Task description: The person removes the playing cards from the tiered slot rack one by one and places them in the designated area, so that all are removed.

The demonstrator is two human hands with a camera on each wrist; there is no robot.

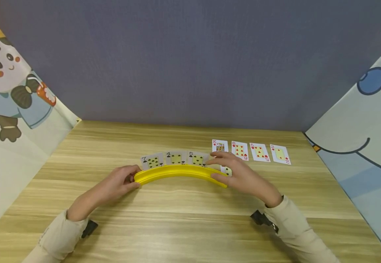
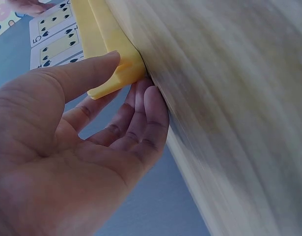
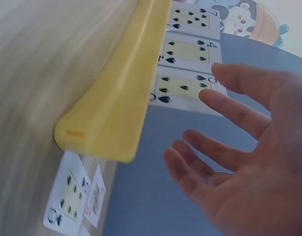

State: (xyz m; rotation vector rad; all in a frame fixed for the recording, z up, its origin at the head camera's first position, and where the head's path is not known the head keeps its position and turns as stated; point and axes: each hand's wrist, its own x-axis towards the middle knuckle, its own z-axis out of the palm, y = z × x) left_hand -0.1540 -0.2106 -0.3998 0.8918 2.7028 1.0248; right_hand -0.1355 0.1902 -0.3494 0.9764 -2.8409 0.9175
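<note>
While the left hand pinches the left end of the yellow card holder, the right hand hangs loosely spread, gripping nothing, near the five of spades. The curved holder sits on the wooden table with that card, the seven of spades and the four of spades standing in it. It looks light and stiff, probably smooth plastic, best held by its ends; the cards seem thin, bendable and slippery, best pinched at their exposed upper edges
</note>
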